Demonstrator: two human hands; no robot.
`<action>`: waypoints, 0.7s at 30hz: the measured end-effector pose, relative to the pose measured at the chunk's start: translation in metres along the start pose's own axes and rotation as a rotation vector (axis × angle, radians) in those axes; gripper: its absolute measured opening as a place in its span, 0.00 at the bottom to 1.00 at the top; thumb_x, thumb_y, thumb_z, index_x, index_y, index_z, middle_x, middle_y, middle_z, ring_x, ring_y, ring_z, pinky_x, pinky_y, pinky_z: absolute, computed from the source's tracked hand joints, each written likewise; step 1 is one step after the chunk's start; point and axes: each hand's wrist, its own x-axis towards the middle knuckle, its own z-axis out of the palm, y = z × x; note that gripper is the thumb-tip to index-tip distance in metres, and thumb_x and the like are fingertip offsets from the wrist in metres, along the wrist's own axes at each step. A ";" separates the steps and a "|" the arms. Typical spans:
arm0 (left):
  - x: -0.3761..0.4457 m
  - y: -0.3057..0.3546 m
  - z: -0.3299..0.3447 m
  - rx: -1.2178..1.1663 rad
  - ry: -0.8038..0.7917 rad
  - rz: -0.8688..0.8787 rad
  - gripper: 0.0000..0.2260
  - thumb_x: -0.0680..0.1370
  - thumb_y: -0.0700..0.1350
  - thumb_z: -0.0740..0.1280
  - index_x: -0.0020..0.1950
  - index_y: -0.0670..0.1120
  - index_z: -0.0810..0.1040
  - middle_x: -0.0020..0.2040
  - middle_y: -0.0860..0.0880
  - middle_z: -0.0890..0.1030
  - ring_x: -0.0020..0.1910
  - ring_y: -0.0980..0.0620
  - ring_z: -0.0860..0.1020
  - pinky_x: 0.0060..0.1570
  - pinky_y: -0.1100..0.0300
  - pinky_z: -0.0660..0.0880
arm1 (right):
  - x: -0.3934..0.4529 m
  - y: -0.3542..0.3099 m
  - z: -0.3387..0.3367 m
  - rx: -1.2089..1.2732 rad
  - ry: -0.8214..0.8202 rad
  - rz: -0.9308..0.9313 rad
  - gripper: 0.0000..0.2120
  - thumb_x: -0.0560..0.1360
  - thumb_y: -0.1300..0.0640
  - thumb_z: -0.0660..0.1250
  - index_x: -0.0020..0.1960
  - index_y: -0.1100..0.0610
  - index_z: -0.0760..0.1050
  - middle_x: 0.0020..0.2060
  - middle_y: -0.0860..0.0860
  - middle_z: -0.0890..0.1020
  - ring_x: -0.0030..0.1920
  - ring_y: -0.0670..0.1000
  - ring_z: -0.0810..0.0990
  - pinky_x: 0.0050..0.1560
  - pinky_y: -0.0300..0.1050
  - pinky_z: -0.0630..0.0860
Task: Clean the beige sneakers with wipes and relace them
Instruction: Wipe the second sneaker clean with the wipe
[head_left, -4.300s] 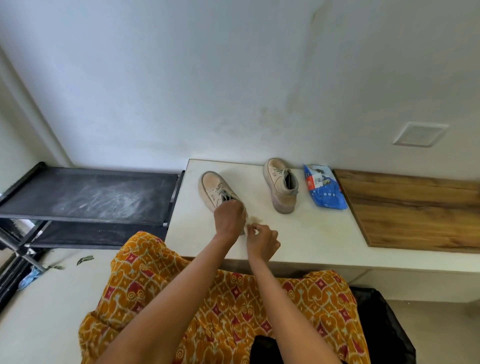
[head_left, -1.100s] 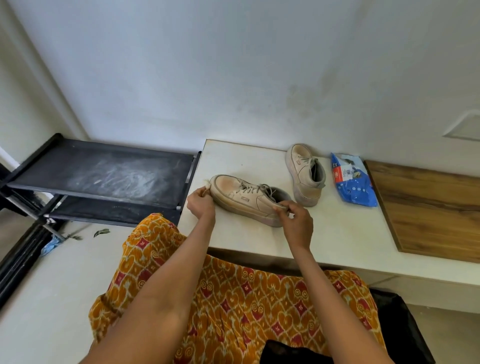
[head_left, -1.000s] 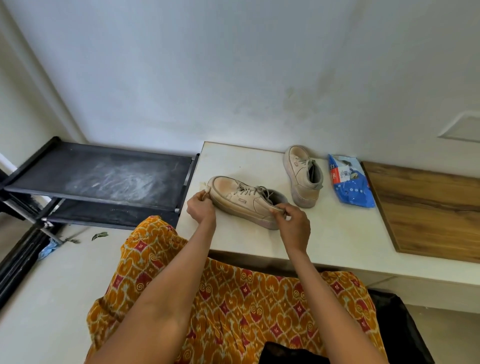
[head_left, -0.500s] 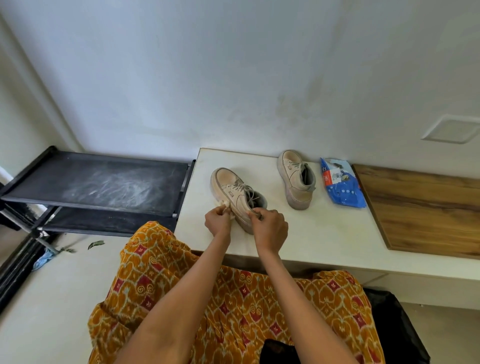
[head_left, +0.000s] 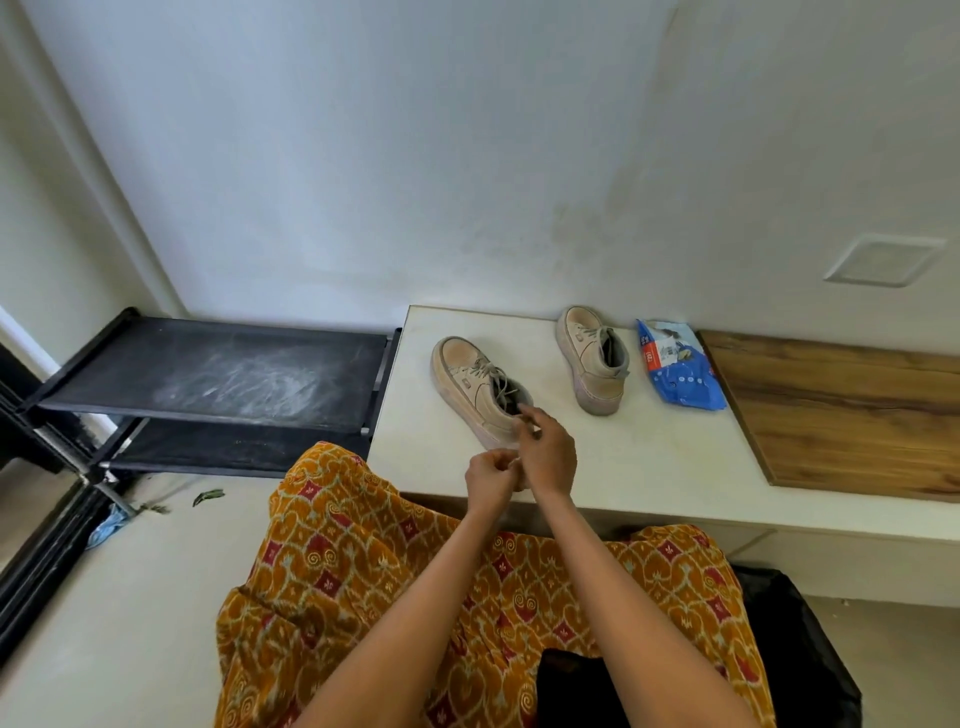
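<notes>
Nearer beige sneaker laced, upright on white countertop, toe toward 11 o'clock; second sneaker at its 2 o'clock, blue wipes pack just beyond at 3 o'clock. Left hand curled at nearer sneaker's 6 o'clock, contents hidden, grip cannot be determined. Right hand at heel, fingers loosely curled, hold likewise undeterminable.

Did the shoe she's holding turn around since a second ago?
Yes. The near sneaker lay sideways along the counter's front edge; now its toe points toward the wall, like the far sneaker.
</notes>
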 end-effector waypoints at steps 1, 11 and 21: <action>-0.006 0.001 0.004 -0.031 0.009 0.000 0.05 0.77 0.38 0.65 0.46 0.45 0.80 0.41 0.45 0.83 0.42 0.49 0.82 0.42 0.60 0.81 | -0.004 0.006 -0.004 0.109 -0.027 0.042 0.14 0.78 0.54 0.63 0.63 0.52 0.74 0.55 0.50 0.81 0.54 0.50 0.79 0.53 0.45 0.76; -0.006 0.022 0.015 -0.130 0.114 -0.026 0.12 0.78 0.48 0.65 0.46 0.40 0.82 0.41 0.42 0.83 0.42 0.46 0.81 0.45 0.50 0.80 | -0.010 0.036 -0.043 0.508 -0.364 0.235 0.08 0.75 0.56 0.68 0.54 0.50 0.78 0.45 0.47 0.83 0.46 0.46 0.82 0.45 0.38 0.79; 0.027 0.063 0.005 0.942 0.145 0.322 0.11 0.77 0.49 0.65 0.51 0.41 0.80 0.54 0.46 0.77 0.51 0.47 0.76 0.42 0.53 0.75 | 0.006 0.041 -0.030 0.342 -0.054 0.264 0.07 0.77 0.53 0.65 0.43 0.53 0.79 0.39 0.50 0.81 0.43 0.50 0.78 0.43 0.44 0.72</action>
